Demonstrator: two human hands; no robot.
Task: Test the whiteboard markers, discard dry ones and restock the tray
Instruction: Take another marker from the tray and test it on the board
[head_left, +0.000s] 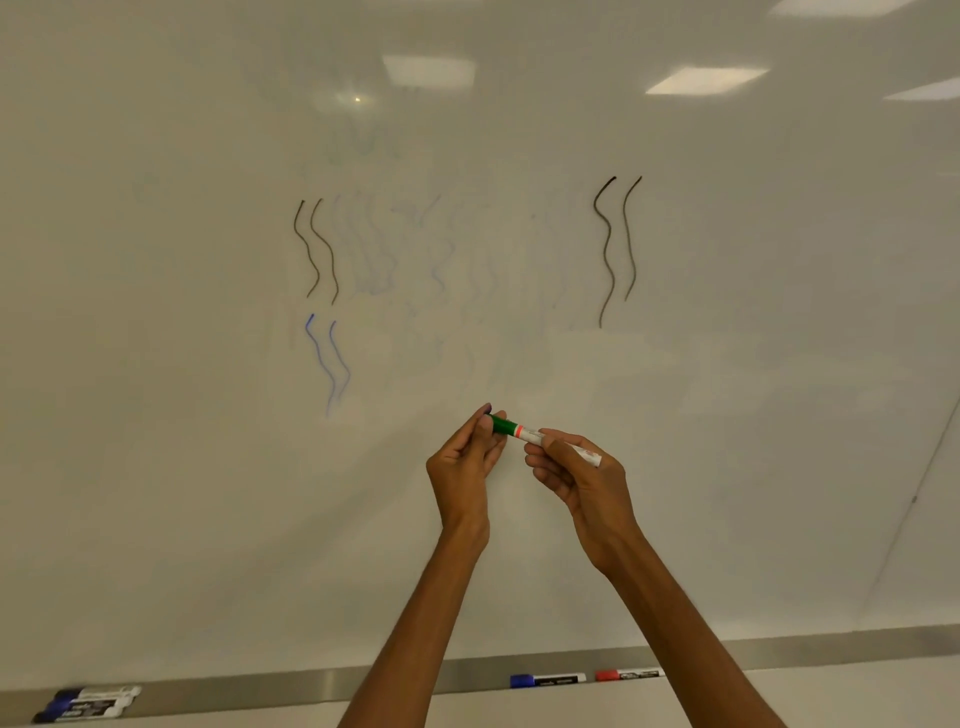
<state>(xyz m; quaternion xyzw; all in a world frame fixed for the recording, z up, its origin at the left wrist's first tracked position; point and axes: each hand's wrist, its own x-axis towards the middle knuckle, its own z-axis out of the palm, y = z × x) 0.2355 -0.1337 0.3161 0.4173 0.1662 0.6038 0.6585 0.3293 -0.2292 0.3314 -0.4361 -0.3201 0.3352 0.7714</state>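
Your forearms (405, 649) rise from the bottom edge, crossing the metal tray (311, 686), and meet in front of the whiteboard (727, 364). Your left hand (465, 457) pinches the green cap (503, 423) of a marker (530, 432). Your right hand (576, 473) grips its white barrel, and the marker is tilted between them. On the tray, a blue-capped marker (545, 679) and a red-capped marker (628, 674) lie end to end at right, with blue markers (88, 704) clustered far left. Dark and blue squiggles (317, 249) mark the board above.
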